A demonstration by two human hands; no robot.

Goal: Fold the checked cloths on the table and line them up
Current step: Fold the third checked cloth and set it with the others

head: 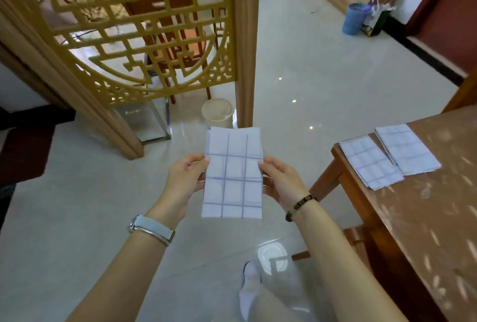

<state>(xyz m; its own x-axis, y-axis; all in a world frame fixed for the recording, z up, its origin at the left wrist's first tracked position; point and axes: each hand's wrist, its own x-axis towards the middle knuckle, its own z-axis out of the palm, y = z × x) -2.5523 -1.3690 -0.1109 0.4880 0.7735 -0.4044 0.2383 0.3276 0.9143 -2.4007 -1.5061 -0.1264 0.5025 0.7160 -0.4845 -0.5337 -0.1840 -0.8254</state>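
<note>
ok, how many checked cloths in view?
3: held cloth between left hand and right hand; left cloth and right cloth side by side on table corner. More may lie off-frame.

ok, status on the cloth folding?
Left hand, right hand pinch held cloth over floor. Two folded cloths side by side on table. Nothing blocking.

A white bin (218, 112) sits by the gold lattice screen (232, 38), a blue bin (355, 18) beyond.

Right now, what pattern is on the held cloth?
The cloth is white with blue-grey grid lines; head view.
</note>
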